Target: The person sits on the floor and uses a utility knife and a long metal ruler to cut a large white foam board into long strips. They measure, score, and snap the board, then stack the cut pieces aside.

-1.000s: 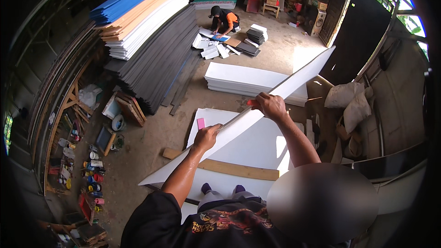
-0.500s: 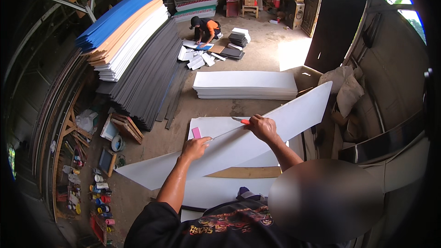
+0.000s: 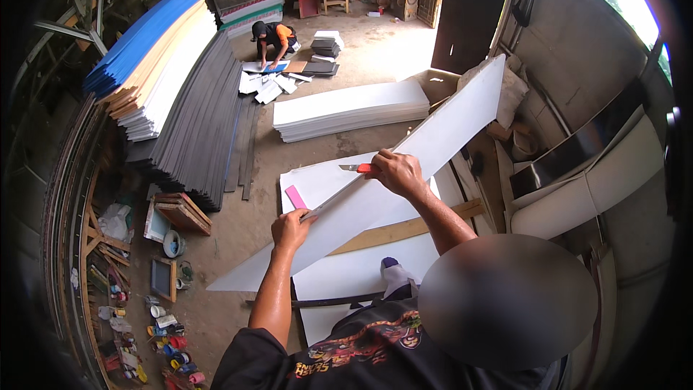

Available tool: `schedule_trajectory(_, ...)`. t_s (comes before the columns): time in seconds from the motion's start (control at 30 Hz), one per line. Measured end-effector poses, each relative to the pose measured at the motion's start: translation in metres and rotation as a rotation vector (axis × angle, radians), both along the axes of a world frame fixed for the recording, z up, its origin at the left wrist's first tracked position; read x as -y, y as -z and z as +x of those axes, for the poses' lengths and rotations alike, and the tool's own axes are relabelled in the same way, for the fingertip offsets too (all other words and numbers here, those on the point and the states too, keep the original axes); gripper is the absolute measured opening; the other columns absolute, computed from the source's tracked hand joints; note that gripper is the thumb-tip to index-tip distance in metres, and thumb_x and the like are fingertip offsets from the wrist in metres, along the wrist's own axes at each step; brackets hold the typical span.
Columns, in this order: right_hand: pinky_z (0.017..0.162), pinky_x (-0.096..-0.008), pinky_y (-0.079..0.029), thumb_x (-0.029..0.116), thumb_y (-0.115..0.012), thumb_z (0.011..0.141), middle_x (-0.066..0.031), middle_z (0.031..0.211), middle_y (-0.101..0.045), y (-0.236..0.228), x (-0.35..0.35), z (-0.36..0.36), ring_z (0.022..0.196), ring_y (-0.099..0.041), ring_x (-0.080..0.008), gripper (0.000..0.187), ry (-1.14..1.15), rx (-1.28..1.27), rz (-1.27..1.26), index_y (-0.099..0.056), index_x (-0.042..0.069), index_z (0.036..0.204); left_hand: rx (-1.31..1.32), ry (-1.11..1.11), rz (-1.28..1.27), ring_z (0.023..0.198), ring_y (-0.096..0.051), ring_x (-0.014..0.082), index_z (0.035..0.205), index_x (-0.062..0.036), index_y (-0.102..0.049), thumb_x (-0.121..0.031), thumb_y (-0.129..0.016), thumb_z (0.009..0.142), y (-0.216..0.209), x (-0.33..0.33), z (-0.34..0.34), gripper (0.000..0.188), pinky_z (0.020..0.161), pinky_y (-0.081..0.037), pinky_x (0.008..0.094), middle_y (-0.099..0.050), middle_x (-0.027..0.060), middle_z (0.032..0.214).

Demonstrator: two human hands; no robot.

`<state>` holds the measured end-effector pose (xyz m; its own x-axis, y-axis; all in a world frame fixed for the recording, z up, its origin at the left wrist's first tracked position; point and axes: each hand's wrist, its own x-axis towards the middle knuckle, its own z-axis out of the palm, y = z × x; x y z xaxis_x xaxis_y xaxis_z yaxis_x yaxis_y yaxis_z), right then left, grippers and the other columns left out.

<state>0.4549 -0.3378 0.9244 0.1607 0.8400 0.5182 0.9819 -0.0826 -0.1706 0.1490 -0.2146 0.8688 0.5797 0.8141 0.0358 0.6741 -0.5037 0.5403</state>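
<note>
A long white sheet (image 3: 451, 126), pointed at its left end, is held slantwise in front of me, its right end higher. My left hand (image 3: 290, 230) is closed on its upper edge, left of the middle. My right hand (image 3: 398, 175) grips a red utility knife (image 3: 358, 168) with its blade out to the left, and also rests at the sheet's edge. Beneath and behind lies another white sheet (image 3: 317, 178) with a pink strip (image 3: 294, 197) on it, close to my left hand.
Beyond the sheet stands a stack of white boards (image 3: 346, 112). At left is a tall pile of blue, tan, white and dark grey sheets (image 3: 188, 119). A co-worker (image 3: 274, 43) crouches farther back among cut pieces. Paint containers (image 3: 170, 339) stand at lower left; a white roll (image 3: 592, 180) is at right.
The held sheet has tilted more steeply, its right end rising. Both hands have moved with it, still closed. The surroundings have shifted left in view, as my head has turned.
</note>
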Motion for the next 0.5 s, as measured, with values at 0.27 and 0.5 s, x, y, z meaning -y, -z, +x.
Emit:
schedule_trajectory(0.27, 0.061, -0.0409, -0.057, 0.047, -0.075, 0.09, -0.0014, 0.085, -0.067, 0.011, 0.041, -0.062, 0.076, -0.072, -0.0259, 0.035, 0.087, -0.083, -0.135, -0.07, 0.012, 0.085, 0.024, -0.031, -0.013, 0.082, -0.075, 0.0372, 0.104, -0.0123, -0.082, -0.034, -0.082, 0.088, 0.006, 0.028, -0.057, 0.027, 0.072, -0.057, 0.0448, -0.078, 0.0171, 0.089)
schedule_trajectory(0.5, 0.064, -0.0424, -0.057, 0.043, -0.074, 0.092, -0.0028, 0.089, -0.07, 0.03, 0.056, -0.082, 0.078, -0.073, -0.0272, 0.03, 0.129, -0.147, -0.21, -0.073, 0.013, 0.09, -0.003, -0.008, 0.024, 0.08, -0.074, 0.036, 0.106, -0.0111, -0.081, -0.036, -0.08, 0.09, 0.013, 0.034, -0.08, 0.03, 0.074, -0.055, 0.0448, -0.077, 0.0179, 0.086)
